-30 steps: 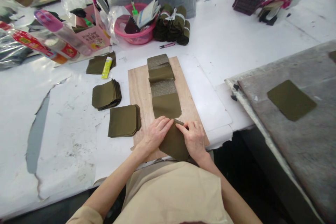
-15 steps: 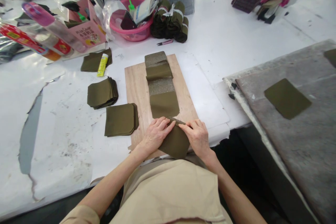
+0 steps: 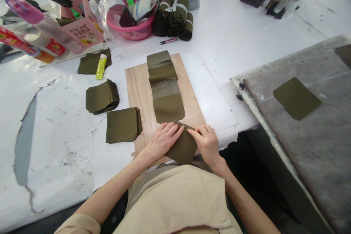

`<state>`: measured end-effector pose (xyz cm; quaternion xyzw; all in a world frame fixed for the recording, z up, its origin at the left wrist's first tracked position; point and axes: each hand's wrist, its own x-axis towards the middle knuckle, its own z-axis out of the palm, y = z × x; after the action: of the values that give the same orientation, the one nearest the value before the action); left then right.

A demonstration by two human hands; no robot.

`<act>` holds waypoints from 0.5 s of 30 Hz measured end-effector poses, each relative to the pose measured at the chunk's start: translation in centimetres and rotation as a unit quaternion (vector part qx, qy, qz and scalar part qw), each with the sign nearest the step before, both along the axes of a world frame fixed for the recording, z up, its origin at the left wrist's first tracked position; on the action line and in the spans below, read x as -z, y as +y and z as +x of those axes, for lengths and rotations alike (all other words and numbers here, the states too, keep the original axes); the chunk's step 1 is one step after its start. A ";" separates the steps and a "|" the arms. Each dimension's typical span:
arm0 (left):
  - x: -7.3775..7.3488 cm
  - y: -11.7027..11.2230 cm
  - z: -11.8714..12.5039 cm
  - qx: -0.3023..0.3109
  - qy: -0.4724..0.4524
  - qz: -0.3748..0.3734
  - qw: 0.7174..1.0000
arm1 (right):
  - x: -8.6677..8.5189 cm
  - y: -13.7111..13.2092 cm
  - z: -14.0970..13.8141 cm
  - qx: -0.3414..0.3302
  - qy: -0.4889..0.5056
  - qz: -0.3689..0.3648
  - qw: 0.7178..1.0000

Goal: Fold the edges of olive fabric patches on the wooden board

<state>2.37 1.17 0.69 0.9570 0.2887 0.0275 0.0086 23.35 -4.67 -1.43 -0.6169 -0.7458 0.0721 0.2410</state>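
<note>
An olive fabric piece (image 3: 183, 148) lies at the near end of a wooden board (image 3: 137, 84), its far edge turned over in a narrow fold. My left hand (image 3: 163, 139) rests across the left part of that edge, with thumb and fingers closed on the fold. On the right end of the same fold, my right hand (image 3: 207, 142) pinches the fabric between thumb and fingers. Just beyond my hands, several overlapping olive pieces (image 3: 169, 106) form a column on the board, some showing a speckled greyish strip.
Left of the board are stacks of olive pieces (image 3: 121, 126), one bearing a yellow tube (image 3: 101, 66). Farther back stand a pink basin (image 3: 134, 33), tied olive rolls (image 3: 172, 14), small pink-handled snips (image 3: 168, 41) and bottles. A grey-covered surface (image 3: 296, 146) on the right holds another olive piece (image 3: 297, 98).
The view has shifted slightly, so the tabletop things sit a little farther left and up. Both hands keep their places on the folded edge, with only slight finger movement.
</note>
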 end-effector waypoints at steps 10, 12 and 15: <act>-1.1 0.1 0.7 0.014 0.038 -0.011 0.999 | -0.2 -0.8 1.7 -0.007 0.016 -0.003 1.000; -1.3 0.1 0.8 0.021 0.035 -0.019 0.999 | -0.2 -0.9 1.7 -0.008 0.014 -0.003 1.000; -1.4 0.3 1.0 0.039 0.034 -0.033 0.998 | -0.4 -1.1 1.8 -0.009 0.013 -0.007 1.000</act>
<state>3.37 1.49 2.11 0.9671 0.2521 -0.0150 0.0311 25.13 -5.77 -1.03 -0.6107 -0.7477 0.0878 0.2457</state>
